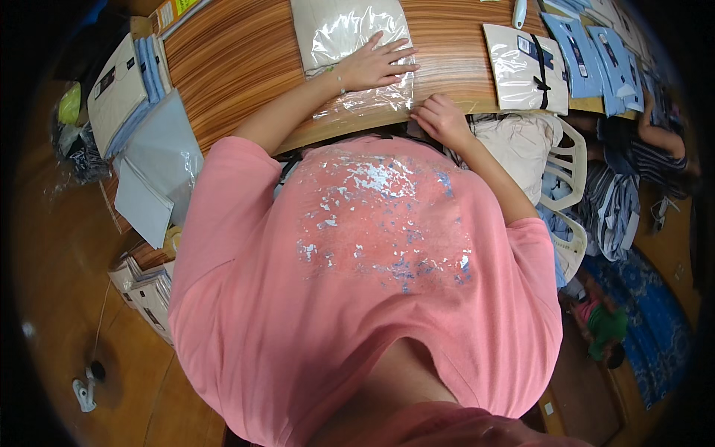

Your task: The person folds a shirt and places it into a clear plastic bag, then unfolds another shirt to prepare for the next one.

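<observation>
Resting my left hand (pixel 366 68) flat on the clear bag (pixel 354 30), fingers spread wide. Right hand (pixel 445 121) curled by the bag's near right corner; can't tell if it's gripping it. Bag lies on the bench (pixel 238 67) in front of me. Best: light, even pressure, smooth outward, don't crease the pale cloth (pixel 320 18) inside. Ribboned pack (pixel 512 78) off to the right.

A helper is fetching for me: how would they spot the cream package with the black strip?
Start with the wood-grain table at the top and find the left hand, resting on a clear-wrapped cream package. Farther right, near the table's front edge, lies another cream package in clear plastic. A black strip down its front sets it apart from the light-blue packages to its right.
</observation>
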A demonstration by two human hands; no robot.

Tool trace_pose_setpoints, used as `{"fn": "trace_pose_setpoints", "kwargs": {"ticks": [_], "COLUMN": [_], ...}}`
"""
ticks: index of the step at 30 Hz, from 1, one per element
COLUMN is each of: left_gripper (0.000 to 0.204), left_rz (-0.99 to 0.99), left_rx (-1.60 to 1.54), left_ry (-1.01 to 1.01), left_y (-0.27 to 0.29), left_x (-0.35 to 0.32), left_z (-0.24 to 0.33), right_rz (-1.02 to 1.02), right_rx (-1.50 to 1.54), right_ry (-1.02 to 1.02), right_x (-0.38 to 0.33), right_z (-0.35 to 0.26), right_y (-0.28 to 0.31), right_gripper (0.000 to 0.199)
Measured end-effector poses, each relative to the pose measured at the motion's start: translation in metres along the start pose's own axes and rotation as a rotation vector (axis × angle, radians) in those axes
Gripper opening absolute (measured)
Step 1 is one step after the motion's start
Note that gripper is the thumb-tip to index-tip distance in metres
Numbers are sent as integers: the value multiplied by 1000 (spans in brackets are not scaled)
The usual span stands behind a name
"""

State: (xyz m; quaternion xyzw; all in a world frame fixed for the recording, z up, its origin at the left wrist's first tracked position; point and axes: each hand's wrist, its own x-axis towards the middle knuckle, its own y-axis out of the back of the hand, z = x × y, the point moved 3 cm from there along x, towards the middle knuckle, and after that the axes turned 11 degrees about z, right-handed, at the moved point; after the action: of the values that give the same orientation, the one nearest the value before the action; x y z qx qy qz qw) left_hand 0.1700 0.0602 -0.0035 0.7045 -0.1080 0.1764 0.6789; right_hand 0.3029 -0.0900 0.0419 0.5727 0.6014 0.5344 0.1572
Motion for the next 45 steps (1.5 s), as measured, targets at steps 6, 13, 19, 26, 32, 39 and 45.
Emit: {"fn": "trace_pose_setpoints", "kwargs": {"ticks": [6,13,19,26,32,39,45], "left_gripper": [44,19,20,23,25,17,30], "left_rz": [-227,279,199,104,-3,231,498], "left_rx": [-537,-268,-169,-180,-133,-167,-380], "left_ry": [333,577,386,322,399,710,1375], "left_y": [37,79,90,76,76,71,69], "left_x": [3,-116,-141,-146,-136,-136,-110], "left_z": [28,-35,-27,-32,-22,-16,-29], "right_rz": [166,28,-141,-148,-123,-123,141], "right_rx": [-115,-124,-178,-145,-145,115,174], "right_ry": [-178,192,325,342,319,-231,-597], "right_x": [27,50,55,63,65,73,103], "right_z": [54,84,82,78,69,75,90], "right_y": [3,-18,-17,-15,-17,-21,-29], "right_gripper": [22,25,19,18,18,18,35]}}
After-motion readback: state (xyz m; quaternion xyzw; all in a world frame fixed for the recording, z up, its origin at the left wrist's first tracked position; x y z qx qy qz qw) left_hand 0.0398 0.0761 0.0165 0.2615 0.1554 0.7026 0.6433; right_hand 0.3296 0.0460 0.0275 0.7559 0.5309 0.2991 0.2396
